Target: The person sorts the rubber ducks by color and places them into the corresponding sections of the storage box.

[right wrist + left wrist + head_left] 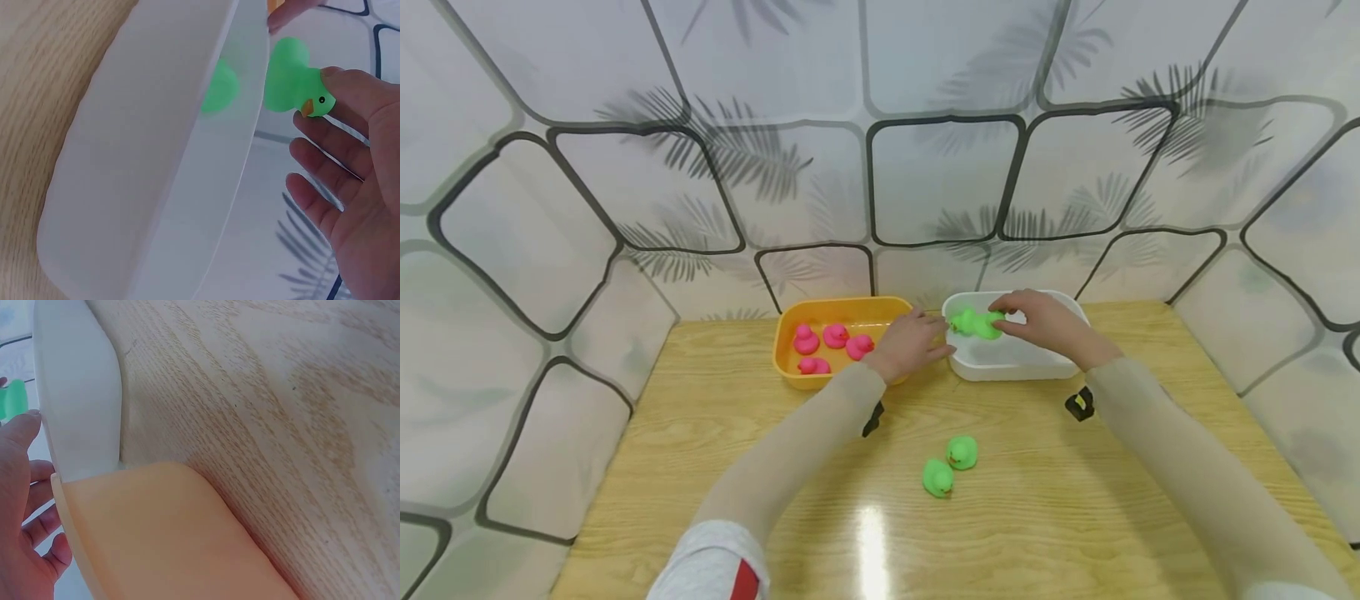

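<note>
My right hand [1047, 327] pinches a green rubber duck [312, 92] by the head between thumb and index finger, above the white basin [1022, 369]. Another green duck [220, 87] shows through the basin's wall in the right wrist view. From above, the green ducks overlap, so their number is unclear. My left hand [910, 343] reaches over the right end of the orange basin [790, 380], fingers extended to the white basin's left rim; its thumb is by that rim in the left wrist view. Nothing shows in this hand.
Several pink rubber ducks [806, 339] lie in the orange basin. Two green ducks, one farther back [962, 452] and one nearer [937, 477], are on the wooden table [1015, 517] in front. A patterned wall [940, 183] stands right behind both basins.
</note>
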`<state>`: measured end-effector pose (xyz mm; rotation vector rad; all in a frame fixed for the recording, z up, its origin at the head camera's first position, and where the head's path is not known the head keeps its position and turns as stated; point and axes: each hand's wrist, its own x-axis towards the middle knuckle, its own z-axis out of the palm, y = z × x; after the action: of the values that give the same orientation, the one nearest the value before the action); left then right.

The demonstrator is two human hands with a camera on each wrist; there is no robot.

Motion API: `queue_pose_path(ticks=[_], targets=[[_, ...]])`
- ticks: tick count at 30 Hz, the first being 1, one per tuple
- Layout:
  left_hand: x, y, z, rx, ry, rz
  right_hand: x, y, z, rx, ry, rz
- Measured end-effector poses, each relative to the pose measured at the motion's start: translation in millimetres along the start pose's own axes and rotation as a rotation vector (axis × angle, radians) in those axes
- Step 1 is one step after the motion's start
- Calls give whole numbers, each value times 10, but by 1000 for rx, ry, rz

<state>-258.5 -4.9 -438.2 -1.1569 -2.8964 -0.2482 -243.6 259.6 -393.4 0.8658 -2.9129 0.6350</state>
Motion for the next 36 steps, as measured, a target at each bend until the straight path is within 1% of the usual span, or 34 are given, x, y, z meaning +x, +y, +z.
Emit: queue_pose_path(ticks=[4,7,13,18,23,25,28,30,36], targets=[[9,0,12,15,-6,-7,31,75,-21,-14,-20,51],[18,13,11,23,-14,-9,39,165,-15,-17,-17,85],[11,35,-9,36,-21,-8,38,329,8,-7,-6,118],[-1,29,-7,39,-24,-13,54,364,9,-11,-22,158],[2,20,-1,28,-10,-11,72,353,18,-3,-50,199],[7,17,4,27,-5,-12,64,365,45,-19,-62,207],[13,14,9,20,-2,-12,34,382,92,-56,-60,195],[14,12,12,19,-1,-12,6,382,120,-77,-42,171],[8,6,28,14,0,-11,-85,287,156,-67,2,90]])
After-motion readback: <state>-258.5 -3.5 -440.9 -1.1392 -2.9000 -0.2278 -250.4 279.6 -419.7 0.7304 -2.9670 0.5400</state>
